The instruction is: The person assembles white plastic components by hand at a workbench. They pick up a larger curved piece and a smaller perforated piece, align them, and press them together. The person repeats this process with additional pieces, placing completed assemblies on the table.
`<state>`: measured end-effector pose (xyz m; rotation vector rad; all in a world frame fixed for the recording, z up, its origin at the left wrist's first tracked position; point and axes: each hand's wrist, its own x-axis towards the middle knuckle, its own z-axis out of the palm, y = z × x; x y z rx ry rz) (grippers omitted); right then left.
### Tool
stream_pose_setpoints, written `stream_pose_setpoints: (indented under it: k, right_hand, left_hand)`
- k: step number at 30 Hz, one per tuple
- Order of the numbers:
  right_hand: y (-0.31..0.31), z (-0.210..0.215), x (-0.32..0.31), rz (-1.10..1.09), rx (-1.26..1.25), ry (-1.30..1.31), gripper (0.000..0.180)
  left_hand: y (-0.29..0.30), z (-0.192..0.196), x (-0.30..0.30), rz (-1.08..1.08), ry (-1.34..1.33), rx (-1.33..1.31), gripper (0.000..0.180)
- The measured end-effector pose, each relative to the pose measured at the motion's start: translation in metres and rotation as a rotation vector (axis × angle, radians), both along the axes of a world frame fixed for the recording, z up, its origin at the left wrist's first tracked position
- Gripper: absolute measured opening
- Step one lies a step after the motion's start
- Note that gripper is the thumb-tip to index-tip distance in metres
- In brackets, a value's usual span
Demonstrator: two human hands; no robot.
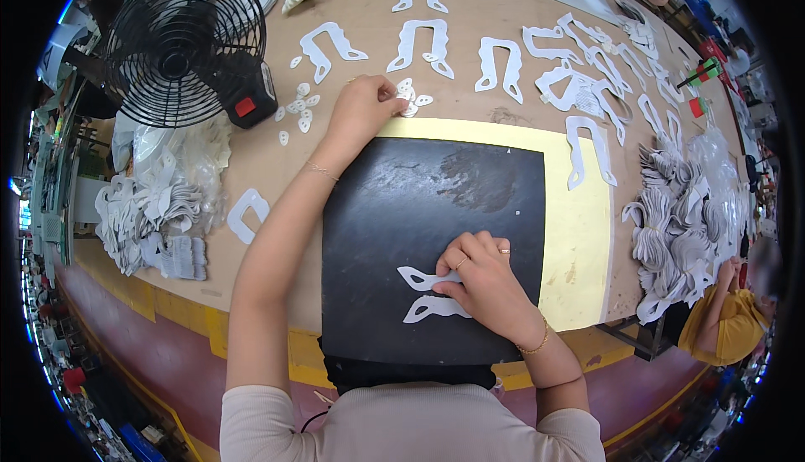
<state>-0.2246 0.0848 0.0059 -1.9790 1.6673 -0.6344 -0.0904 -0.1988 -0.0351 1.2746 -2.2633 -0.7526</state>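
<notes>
Under my right hand [482, 273] lies a white U-shaped cut piece [425, 308], its two arms pointing left on the black mat [377, 227]. The thumb and fingers of that hand are closed at the piece's right part, which they hide. Farther off, my left hand [365, 110] reaches past the mat's far edge to a small pile of white oval pieces [412, 97]. Its thumb and forefinger are pinched together at the pile's left side; whether a piece is between them is hidden. Other small ovals [299, 108] lie scattered to its left.
A black fan [180, 47] stands at the far left. Yellow sheets [579, 244] lie under the mat. More white U-shaped pieces [501, 68] spread over the table's far side. Bundles of cut pieces sit left [155, 210] and right [675, 219]. A person in yellow [725, 324] is at the right.
</notes>
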Motion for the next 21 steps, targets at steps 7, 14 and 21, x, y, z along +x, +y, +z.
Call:
stream_pose_setpoints:
  k: [7, 14, 21]
  right_hand:
    - [0.0, -0.002, 0.0, 0.006, 0.034, -0.009, 0.026]
    - [0.001, -0.005, -0.001, 0.02, 0.027, -0.03, 0.029]
    - [0.0, -0.006, -0.001, -0.004, 0.033, -0.039, 0.027]
  left_hand:
    - [-0.002, -0.004, -0.012, 0.029, 0.046, 0.115, 0.019]
    - [-0.01, 0.001, -0.01, -0.009, 0.009, 0.139, 0.018]
    - [-0.012, 0.004, -0.009, -0.015, 0.075, 0.26, 0.016]
